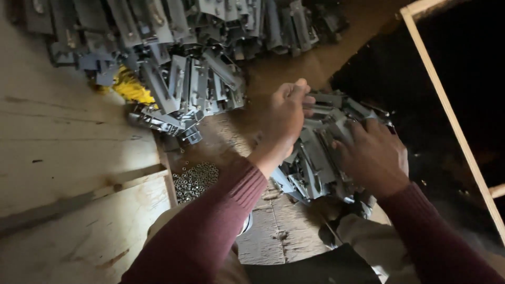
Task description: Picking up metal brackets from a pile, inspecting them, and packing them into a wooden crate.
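From the head camera, the left hand (286, 118) is curled into a loose fist, thumb and fingers pinched on the top edge of a grey metal bracket (321, 100) that sticks up from a small stack of brackets (315, 158) below it. The right hand (374, 155) lies spread over the right side of that stack, fingers bent and pressing on the grey pieces — whether it grips one piece or only steadies the lot cannot be told. The stack sits on the wooden floor (273, 231), just in front of the person's knees. Both arms wear maroon sleeves (210, 226). Further off, at the top left, lies a far larger heap (179, 63) of the same grey brackets, with something yellow (129, 87) tucked under its left edge. Near the left forearm, a small pile of nuts (194, 181) rests on the floor beside a thin wooden slat (167, 173) — well apart from both hands.
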